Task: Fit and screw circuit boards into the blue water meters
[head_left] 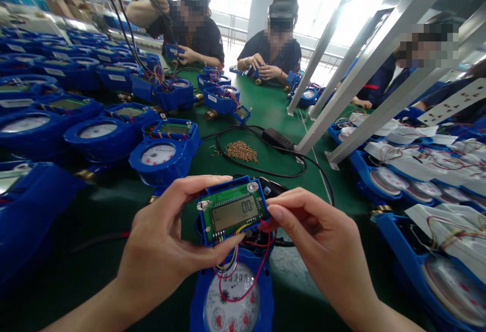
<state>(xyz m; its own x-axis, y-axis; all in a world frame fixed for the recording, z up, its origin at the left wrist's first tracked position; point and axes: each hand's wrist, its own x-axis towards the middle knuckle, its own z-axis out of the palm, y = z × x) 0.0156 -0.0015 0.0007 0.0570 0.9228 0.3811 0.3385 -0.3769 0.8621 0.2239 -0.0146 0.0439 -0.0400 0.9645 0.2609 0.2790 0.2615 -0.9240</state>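
My left hand [167, 236] grips a blue-framed green circuit board with an LCD display [232, 210], thumb under its lower edge, fingers over its top left. My right hand [315, 236] pinches the board's right edge. The display reads "00". Red, yellow and blue wires [243, 266] run from the board down to a blue water meter [231, 296] with a white dial, lying on the green table right below.
Rows of blue water meters [163, 155] fill the left side; more meters with papers [417, 170] lie at right. A pile of small brass screws [241, 151] and a black cable with adapter [279, 139] lie ahead. Three people work at the far end. A slanted metal frame [360, 74] stands at right.
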